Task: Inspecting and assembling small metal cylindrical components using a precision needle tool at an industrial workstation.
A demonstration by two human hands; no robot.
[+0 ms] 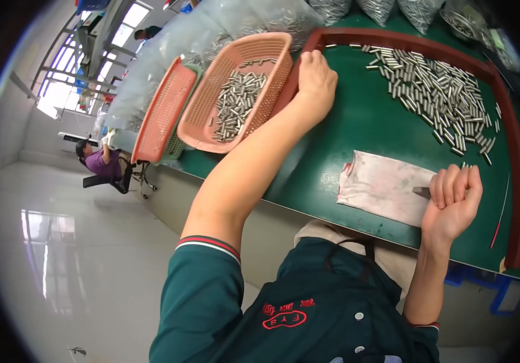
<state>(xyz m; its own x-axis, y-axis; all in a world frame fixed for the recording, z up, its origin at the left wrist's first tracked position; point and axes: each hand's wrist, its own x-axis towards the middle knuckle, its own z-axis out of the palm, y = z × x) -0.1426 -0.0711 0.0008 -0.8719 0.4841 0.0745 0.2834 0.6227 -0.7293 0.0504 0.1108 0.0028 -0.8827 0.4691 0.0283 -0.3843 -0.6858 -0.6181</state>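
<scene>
My left hand (317,80) is at the corner of the dark red wooden frame (363,35), just right of a pink perforated basket (207,136). Its fingers are curled; what they hold, if anything, is hidden. Short shiny metal pins (240,100) lie inside the basket. My right hand (454,202) is closed around a flat metal tool (420,192), whose narrow grey end sticks out to the left over a whitish cloth (387,184). By its fingertips shows the end of a small metal pin. Beyond this hand spreads a heap of loose metal pins (435,91).
Another pink basket (166,112) leans on the left over a green one (181,121). Clear plastic bags of metal parts (266,17) line the back. A thin red-ended rod (500,212) lies right. A person in purple (104,162) sits far left.
</scene>
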